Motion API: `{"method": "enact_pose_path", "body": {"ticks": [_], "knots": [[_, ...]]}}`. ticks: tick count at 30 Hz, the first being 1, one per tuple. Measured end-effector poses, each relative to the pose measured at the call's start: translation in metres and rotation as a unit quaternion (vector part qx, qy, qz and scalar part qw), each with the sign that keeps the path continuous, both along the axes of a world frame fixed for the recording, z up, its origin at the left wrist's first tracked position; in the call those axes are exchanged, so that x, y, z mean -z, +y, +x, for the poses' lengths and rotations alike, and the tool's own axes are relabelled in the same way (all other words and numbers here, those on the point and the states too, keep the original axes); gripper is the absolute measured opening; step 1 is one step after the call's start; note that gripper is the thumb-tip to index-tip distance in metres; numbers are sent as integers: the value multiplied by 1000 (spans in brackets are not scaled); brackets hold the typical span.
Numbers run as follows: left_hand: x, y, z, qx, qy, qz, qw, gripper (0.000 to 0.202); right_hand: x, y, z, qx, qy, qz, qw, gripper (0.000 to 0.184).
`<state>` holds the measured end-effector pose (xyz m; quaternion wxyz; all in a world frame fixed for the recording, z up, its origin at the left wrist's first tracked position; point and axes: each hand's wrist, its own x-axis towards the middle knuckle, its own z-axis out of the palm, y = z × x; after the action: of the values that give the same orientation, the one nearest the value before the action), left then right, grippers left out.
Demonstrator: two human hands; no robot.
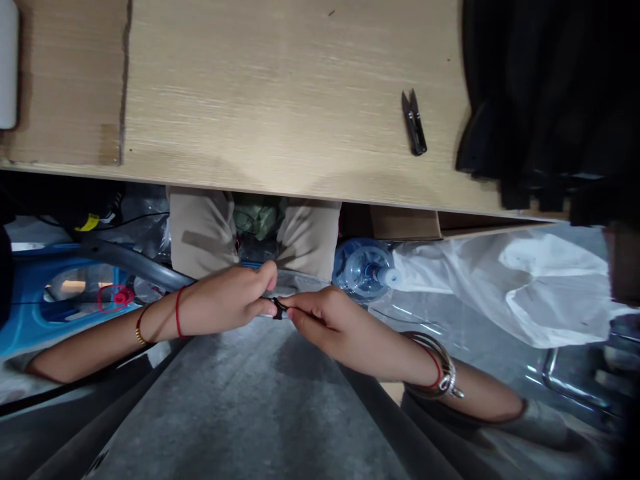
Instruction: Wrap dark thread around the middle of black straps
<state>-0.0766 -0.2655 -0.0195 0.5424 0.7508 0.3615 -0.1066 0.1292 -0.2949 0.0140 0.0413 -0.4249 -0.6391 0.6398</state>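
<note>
Just above my lap, my two hands meet at a small black piece (pixel 278 308), too small and too covered by fingers to name exactly. My left hand (pixel 233 299) pinches its left side between thumb and fingers. From the right, the thumb and fingertips of my right hand (pixel 327 319) press together on its other side. Both hands are below the front edge of the wooden table (pixel 280 100). A pair of black thread snips (pixel 414 125) lies on the tabletop, blades apart and pointing away, out of reach of either hand's fingers.
Black fabric (pixel 545 100) is heaped at the table's right end. Cardboard (pixel 70 80) lies at the left. Below the edge are a blue water jug (pixel 363 267), a white bag (pixel 540 280), an open cardboard box (pixel 405 221) and a blue plastic object (pixel 45 293).
</note>
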Motion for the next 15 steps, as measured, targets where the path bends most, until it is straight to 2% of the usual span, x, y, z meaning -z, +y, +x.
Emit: {"method": "enact_pose_path", "body": {"ticks": [2,6,11,15], "knots": [[4,0,0,-19,-9,-10,1000,13,3,-4,-1,5,-8,9,1000,30],[5,-2,0,-78,-12,38,996,16,11,-17,-4,22,-23,39,999,31],[-3,-7,-4,-157,-27,52,986,18,14,-30,-9,33,-25,108,993,28],[-7,-11,-12,-198,-47,28,979,20,13,-37,-13,18,-36,119,992,24]]}}
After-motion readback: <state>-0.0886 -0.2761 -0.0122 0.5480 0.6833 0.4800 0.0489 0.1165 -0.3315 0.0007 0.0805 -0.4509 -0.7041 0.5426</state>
